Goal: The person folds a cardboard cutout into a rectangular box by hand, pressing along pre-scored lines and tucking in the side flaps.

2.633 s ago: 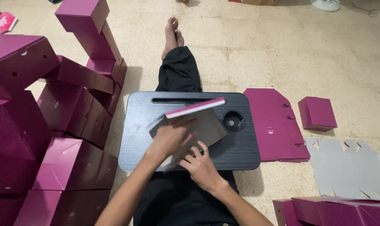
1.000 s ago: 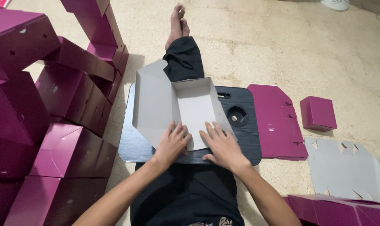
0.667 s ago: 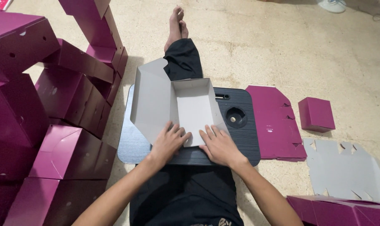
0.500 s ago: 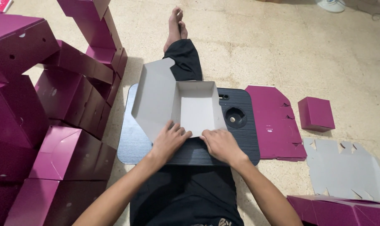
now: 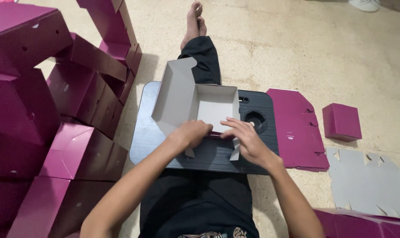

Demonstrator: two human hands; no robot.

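Observation:
A half-formed cardboard box point(image 5: 209, 108), grey inside and magenta outside, sits on the black lap desk point(image 5: 156, 141) across my legs. Its lid flap point(image 5: 175, 94) stands open on the left, and three walls are raised. My left hand point(image 5: 192, 133) and my right hand point(image 5: 246, 139) both press on the near wall flap of the box, fingers curled over its edge. Two small grey tabs stick out below my hands.
Stacked magenta boxes point(image 5: 41, 110) fill the left side. A flat magenta blank point(image 5: 297, 128) lies right of the desk, a small magenta box point(image 5: 342, 122) beyond it, a grey-side-up blank point(image 5: 372, 180) at lower right. A round cup recess point(image 5: 255, 120) is in the desk.
The flat sheet has been opened and folded into a box shape. The side walls rose, and both hands moved onto the near flap and folded it inward.

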